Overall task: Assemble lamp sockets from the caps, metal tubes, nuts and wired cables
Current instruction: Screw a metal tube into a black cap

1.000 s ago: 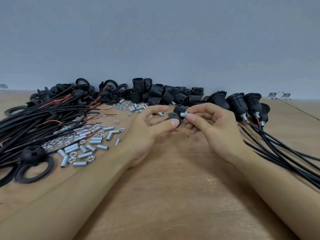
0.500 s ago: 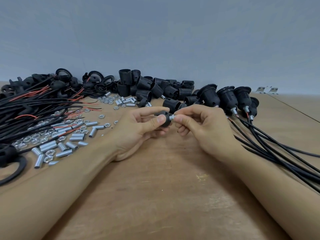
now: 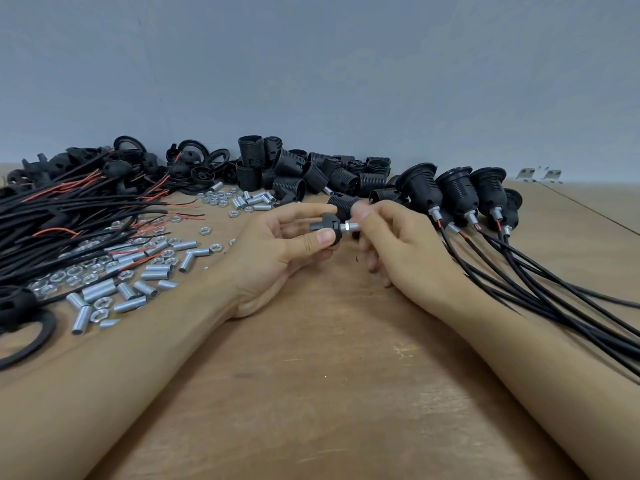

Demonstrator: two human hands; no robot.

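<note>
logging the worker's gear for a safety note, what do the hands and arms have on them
Nothing is worn: the left hand and right hand are bare, with no gloves, rings or watch in sight. Both forearms are uncovered to the frame edge, no sleeves. Fingernails are short and unpainted.

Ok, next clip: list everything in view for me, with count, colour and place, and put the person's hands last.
cap: one, black, held between the hands at table centre
metal tube: one, silver, sticking out of the cap toward the right hand
loose metal tubes: many, silver, scattered at left
nuts: many, silver, mixed among the tubes at left and centre back
wired cables: a large bundle, black with red leads, far left
socket bodies: a pile, black, back centre
assembled sockets: at least four, black with trailing cables, right back
rings: several, black, left edge and back left
table: one, wooden brown
left hand: grips the cap
right hand: pinches the tube
</note>
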